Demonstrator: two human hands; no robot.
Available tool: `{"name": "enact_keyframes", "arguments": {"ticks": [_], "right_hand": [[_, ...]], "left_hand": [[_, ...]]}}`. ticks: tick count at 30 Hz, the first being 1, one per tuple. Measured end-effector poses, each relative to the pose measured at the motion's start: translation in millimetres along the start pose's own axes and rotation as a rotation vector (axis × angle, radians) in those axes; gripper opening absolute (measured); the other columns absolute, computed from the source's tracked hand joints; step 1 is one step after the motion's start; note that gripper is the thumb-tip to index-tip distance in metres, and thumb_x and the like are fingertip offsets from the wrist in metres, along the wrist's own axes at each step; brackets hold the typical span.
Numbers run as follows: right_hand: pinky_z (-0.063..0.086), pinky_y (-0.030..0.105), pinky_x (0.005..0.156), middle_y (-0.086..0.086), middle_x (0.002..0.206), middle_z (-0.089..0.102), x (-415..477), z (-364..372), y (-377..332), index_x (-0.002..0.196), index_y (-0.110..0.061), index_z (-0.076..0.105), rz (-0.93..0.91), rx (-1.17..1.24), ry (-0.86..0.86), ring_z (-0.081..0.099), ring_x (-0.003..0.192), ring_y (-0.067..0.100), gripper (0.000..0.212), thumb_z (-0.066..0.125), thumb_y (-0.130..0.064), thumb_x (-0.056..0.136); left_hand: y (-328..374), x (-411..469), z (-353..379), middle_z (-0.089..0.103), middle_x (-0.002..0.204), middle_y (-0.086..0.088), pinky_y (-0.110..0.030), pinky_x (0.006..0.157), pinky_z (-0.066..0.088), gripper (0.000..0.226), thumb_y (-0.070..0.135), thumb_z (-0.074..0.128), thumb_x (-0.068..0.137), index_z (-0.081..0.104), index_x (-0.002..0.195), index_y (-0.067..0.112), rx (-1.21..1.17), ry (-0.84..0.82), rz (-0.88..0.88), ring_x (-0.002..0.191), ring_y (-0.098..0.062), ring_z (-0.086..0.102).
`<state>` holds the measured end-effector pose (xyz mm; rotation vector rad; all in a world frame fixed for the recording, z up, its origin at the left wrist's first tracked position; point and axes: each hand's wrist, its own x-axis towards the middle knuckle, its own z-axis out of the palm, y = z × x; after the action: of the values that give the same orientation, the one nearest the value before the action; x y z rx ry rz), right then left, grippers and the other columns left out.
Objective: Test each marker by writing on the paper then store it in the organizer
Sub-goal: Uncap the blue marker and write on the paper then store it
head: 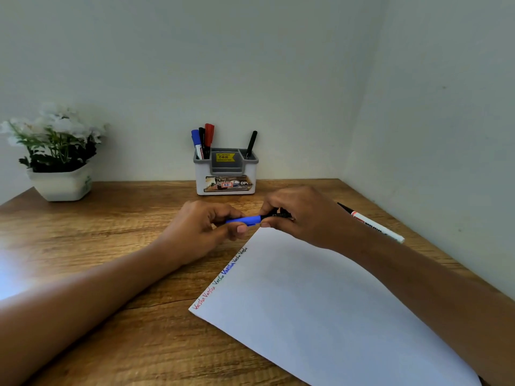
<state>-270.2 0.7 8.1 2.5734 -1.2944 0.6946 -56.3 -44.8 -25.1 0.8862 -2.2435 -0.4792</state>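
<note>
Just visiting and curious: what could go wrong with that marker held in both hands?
The left hand grips the blue cap, the right hand the barrel; if they part with a jerk, ink might smear the paper. The right forearm might also nudge the loose marker beside it.

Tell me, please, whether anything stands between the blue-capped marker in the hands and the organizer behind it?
Nothing visible does: only open wooden table lies between the blue-capped marker, gripped by the left hand and right hand, and the organizer.
</note>
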Motion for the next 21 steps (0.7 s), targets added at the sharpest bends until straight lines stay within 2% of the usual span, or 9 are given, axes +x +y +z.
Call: {"name": "enact_keyframes", "arguments": {"ticks": [2, 5, 8, 11, 15, 21], "right_hand": [[0.045, 0.033, 0.061, -0.003, 0.083, 0.067, 0.5, -0.5, 0.2, 0.089, -0.015, 0.067, -0.006, -0.008, 0.001, 0.054, 0.070, 0.012, 0.012, 0.063, -0.025, 0.085], [0.047, 0.038, 0.059, -0.003, 0.080, 0.066, 1.8, 0.7, 0.0, 0.088, -0.016, 0.066, -0.048, -0.077, 0.018, 0.054, 0.069, 0.013, 0.015, 0.060, -0.029, 0.084], [0.044, 0.030, 0.052, -0.003, 0.074, 0.063, 2.1, -1.3, -1.8, 0.082, -0.016, 0.064, -0.149, -0.204, 0.064, 0.053, 0.064, 0.015, 0.011, 0.062, -0.027, 0.082], [0.037, 0.025, 0.049, -0.001, 0.070, 0.061, 2.6, -2.9, -4.8, 0.079, -0.015, 0.063, -0.251, -0.333, 0.092, 0.053, 0.058, 0.017, 0.009, 0.064, -0.024, 0.082], [0.031, 0.023, 0.047, 0.002, 0.068, 0.061, 4.8, -5.6, -7.7, 0.078, -0.013, 0.063, -0.307, -0.407, 0.089, 0.052, 0.057, 0.020, 0.009, 0.067, -0.020, 0.081], [0.038, 0.025, 0.044, 0.005, 0.069, 0.061, 6.8, -10.3, -12.7, 0.080, -0.011, 0.063, -0.348, -0.460, 0.082, 0.055, 0.058, 0.023, 0.013, 0.056, -0.018, 0.087]], "left_hand": [[-1.3, 0.6, 0.2, 0.070, 0.078, 0.023, -0.012, 0.060, 0.043, 0.008, 0.035, 0.069, 0.082, 0.068, 0.088, 0.040, 0.006, -0.009, 0.004, 0.072, -0.002, 0.063], [-1.2, -0.7, -0.1, 0.072, 0.073, 0.017, -0.010, 0.058, 0.042, 0.008, 0.031, 0.068, 0.085, 0.069, 0.088, 0.038, -0.018, -0.015, 0.012, 0.070, 0.000, 0.064], [-0.8, -0.6, 0.1, 0.072, 0.071, 0.016, -0.005, 0.059, 0.039, 0.008, 0.028, 0.067, 0.087, 0.068, 0.087, 0.036, -0.065, -0.039, 0.003, 0.067, 0.006, 0.062], [-1.5, 2.1, -0.2, 0.073, 0.074, 0.014, -0.006, 0.061, 0.040, 0.011, 0.027, 0.064, 0.088, 0.069, 0.081, 0.034, -0.122, -0.110, -0.036, 0.065, 0.004, 0.062], [-4.7, 5.5, -2.4, 0.075, 0.079, 0.009, -0.003, 0.063, 0.041, 0.010, 0.026, 0.061, 0.089, 0.071, 0.089, 0.025, -0.206, -0.179, -0.081, 0.069, 0.004, 0.064], [-7.4, 6.0, -5.3, 0.076, 0.079, 0.005, -0.005, 0.067, 0.044, 0.011, 0.022, 0.059, 0.091, 0.070, 0.091, 0.022, -0.305, -0.197, -0.112, 0.072, 0.001, 0.067]]}}
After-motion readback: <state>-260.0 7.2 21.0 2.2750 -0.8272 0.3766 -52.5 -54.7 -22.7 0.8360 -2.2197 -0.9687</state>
